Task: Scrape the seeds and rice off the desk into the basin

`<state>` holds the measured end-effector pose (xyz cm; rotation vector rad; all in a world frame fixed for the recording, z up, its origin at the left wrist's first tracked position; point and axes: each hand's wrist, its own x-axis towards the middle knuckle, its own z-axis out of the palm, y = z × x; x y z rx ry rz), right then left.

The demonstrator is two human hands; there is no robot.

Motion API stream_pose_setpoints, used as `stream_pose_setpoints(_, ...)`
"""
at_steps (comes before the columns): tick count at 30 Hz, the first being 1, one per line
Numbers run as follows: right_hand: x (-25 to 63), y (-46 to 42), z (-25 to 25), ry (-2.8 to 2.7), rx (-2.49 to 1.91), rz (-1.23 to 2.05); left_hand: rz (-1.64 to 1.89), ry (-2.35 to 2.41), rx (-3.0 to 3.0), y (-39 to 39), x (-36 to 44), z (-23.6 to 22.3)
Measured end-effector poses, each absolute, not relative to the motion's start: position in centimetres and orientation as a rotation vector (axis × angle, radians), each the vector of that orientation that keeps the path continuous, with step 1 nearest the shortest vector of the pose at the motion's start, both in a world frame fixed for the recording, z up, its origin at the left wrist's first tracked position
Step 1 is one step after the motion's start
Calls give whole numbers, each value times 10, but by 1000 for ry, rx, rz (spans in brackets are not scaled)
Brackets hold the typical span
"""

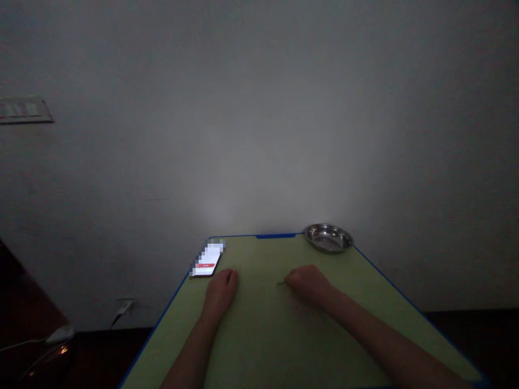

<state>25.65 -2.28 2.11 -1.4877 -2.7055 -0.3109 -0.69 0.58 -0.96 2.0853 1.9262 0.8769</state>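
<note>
- Over the table (259, 335), the right hand (308, 282) grips a thin rod (280, 283), tip pointing left; a firm, relaxed hold should steady it.
- Beside it, the left hand (221, 289) is curled closed; whether it holds anything, I cannot tell. Opened, it could brace the tip.
- Farther out, the phone (210, 258) and bowl (328, 238) leave room between; short, low movements would avoid both.

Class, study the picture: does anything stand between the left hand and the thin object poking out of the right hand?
Nothing visible does: only green tabletop shows between the left hand and the thin object.
</note>
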Motion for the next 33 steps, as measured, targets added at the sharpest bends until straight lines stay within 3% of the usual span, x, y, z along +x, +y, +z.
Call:
stream_pose_setpoints(9, 266, -47, 32, -2714, -1474, -284, 846, 1937, 2068, 6, -4, -8)
stream_pose_setpoints(15, 308, -46, 54, -2433, -1794, -366, 864, 1912, 2045, 6, -4, -8)
stream_pose_setpoints(23, 371, -92, 33, -2325, -2137, -191, 829, 1923, 2079, 6, 0, -5)
stream_pose_setpoints(33, 308, -108, 21, -2170, -1923, 127, 809, 1924, 2090, 6, 0, -5)
